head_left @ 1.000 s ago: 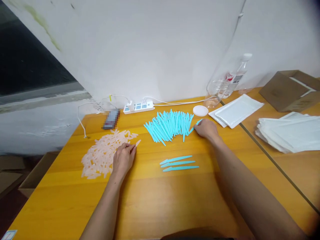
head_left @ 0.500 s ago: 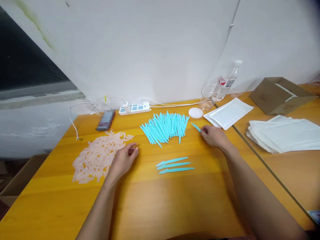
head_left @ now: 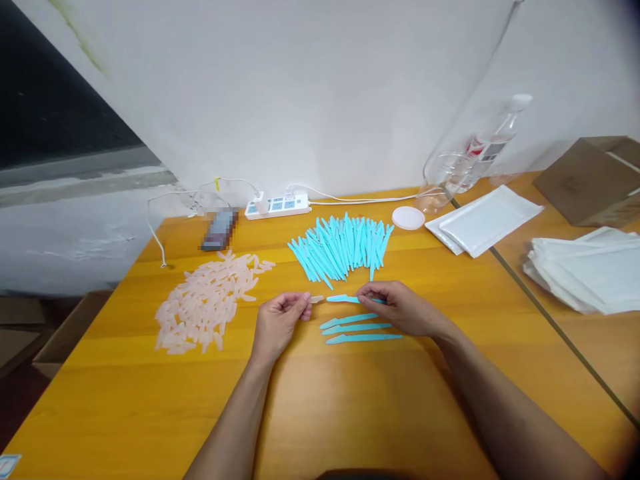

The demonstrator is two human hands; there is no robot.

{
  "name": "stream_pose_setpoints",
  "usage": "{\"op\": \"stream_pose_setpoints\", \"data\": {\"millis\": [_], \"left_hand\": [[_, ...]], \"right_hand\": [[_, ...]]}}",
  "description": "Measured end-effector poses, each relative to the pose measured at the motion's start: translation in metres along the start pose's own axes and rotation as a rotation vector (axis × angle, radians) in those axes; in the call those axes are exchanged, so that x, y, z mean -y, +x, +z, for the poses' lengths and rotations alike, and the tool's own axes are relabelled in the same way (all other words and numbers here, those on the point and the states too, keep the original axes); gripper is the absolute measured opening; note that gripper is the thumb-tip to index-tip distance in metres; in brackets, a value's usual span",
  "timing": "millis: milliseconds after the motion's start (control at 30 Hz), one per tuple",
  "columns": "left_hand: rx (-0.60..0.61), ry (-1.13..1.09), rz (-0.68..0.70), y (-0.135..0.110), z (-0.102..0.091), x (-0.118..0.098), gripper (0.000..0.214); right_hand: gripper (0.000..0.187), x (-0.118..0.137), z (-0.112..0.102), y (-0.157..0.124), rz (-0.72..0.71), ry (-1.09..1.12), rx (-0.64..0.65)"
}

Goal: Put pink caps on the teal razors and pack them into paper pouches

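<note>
Moved inward, left hand (head_left: 279, 325) pinching pale piece (head_left: 317, 299), right hand (head_left: 404, 309) gripping blue stick (head_left: 343, 299); wooden table (head_left: 320, 407), white wall (head_left: 325, 100)

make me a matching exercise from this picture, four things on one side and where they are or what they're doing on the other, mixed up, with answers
1. left hand
2. right hand
3. heap of small translucent pale pink plastic pieces
4. white rectangular plastic power strip

a. by the wall, with white plugs in it
b. holding a slim turquoise plastic stick
c. left of both hands, on the yellow-brown wooden table
d. holding one small translucent plastic piece

Pairs: 1-d, 2-b, 3-c, 4-a
</note>
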State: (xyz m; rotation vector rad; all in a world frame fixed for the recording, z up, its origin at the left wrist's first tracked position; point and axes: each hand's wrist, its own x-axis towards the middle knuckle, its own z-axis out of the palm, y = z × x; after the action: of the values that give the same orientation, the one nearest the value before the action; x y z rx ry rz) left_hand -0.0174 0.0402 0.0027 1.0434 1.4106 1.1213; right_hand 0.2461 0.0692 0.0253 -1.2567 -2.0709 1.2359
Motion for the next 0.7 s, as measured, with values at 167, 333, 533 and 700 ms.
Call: {"op": "stream_pose_setpoints", "data": {"millis": [167, 333, 533, 700], "left_hand": [[0.035, 0.029, -0.056, 0.0, 0.01, 0.0, 0.037], [0.152, 0.208, 0.051, -0.013, 0.023, -0.004, 0.034], [0.325, 0.696, 0.657, -0.044, 0.012, -0.004, 0.019], [0.269, 0.89, 0.833, -0.061, 0.013, 0.012, 0.019]], "right_hand": [[0.033, -0.002, 0.002, -0.003, -0.008, -0.033, -0.004], [0.03, 0.006, 0.006, -0.007, -0.021, -0.05, 0.023], [0.029, 0.018, -0.004, -0.024, 0.026, -0.103, 0.203], [0.033, -0.003, -0.027, -0.02, 0.191, -0.216, -0.123]]}}
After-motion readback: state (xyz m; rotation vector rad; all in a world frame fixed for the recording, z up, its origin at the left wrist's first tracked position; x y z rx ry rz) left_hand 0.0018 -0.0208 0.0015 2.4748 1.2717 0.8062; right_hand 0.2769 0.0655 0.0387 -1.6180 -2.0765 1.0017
